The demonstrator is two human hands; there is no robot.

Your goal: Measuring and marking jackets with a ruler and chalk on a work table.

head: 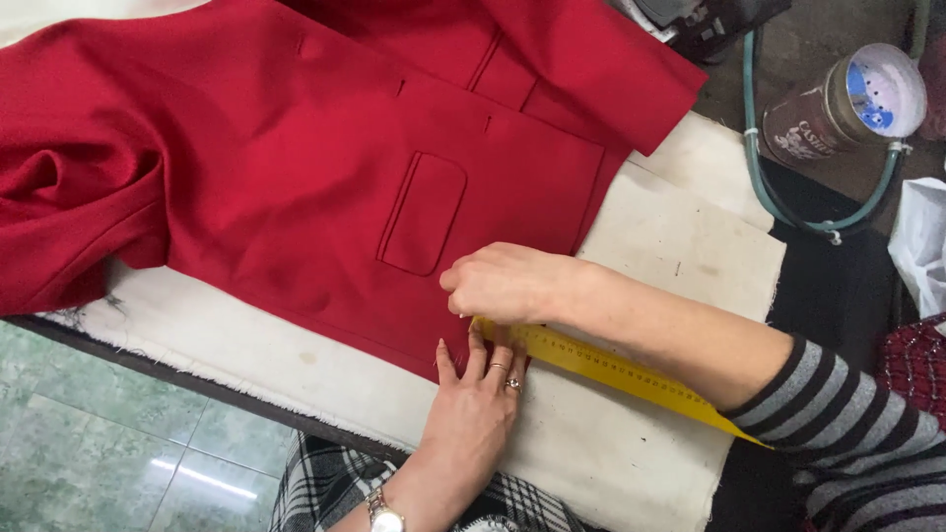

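A red jacket (296, 177) lies spread on a white padded board (670, 246), its patch pocket (424, 212) facing up. A yellow tape measure (611, 369) runs from the jacket's lower hem out to the right, passing under my right forearm. My right hand (507, 283), in a striped sleeve, is closed at the tape's left end on the hem. My left hand (473, 399), wearing rings and a wristwatch, lies flat just below it. Its fingertips press on the tape and the red cloth's edge.
A tin can (847, 99) with a white lid and a green hose (759, 167) sit on the dark surface at the upper right. A white bag (921, 246) is at the right edge. Green floor tiles (99, 424) show lower left, plaid cloth (325, 483) at the bottom.
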